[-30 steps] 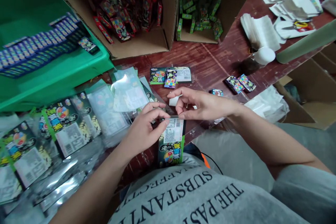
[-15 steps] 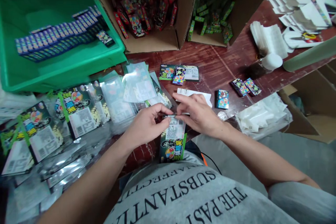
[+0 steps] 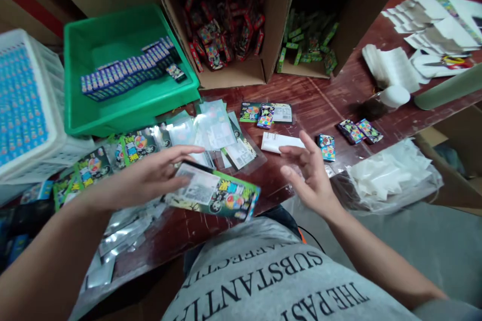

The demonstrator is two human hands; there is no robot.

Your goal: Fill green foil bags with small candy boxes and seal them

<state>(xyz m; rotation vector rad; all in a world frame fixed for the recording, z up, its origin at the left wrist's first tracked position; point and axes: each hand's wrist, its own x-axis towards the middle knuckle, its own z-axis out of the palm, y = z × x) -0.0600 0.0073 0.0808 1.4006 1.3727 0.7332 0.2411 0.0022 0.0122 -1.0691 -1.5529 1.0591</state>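
My left hand (image 3: pixel 150 173) grips one end of a flat printed packet (image 3: pixel 214 190), with the thumb lying across its white label. This packet is dark green with colourful lettering and is tilted above the table's front edge. My right hand (image 3: pixel 311 175) is apart from it, fingers spread, holding nothing. Just beyond the right fingers lies a folded white paper (image 3: pixel 278 142). A small blue box (image 3: pixel 326 147) sits to the right of that hand. Clear plastic bags with printed cards (image 3: pixel 216 125) lie beyond the packet.
A green tray (image 3: pixel 131 120) with rows of small boxes stands at the back left, beside a white basket (image 3: pixel 64 100). Two cardboard cartons hold red boxes (image 3: pixel 226 35) and green boxes (image 3: pixel 312 40). A white-capped jar (image 3: pixel 391 98) and a bag of white papers (image 3: pixel 393 175) are at right.
My hands have parted. The left has carried the packet leftward and turned it from upright to nearly sideways; the right has let go and opened. The view has shifted left, showing the white basket.
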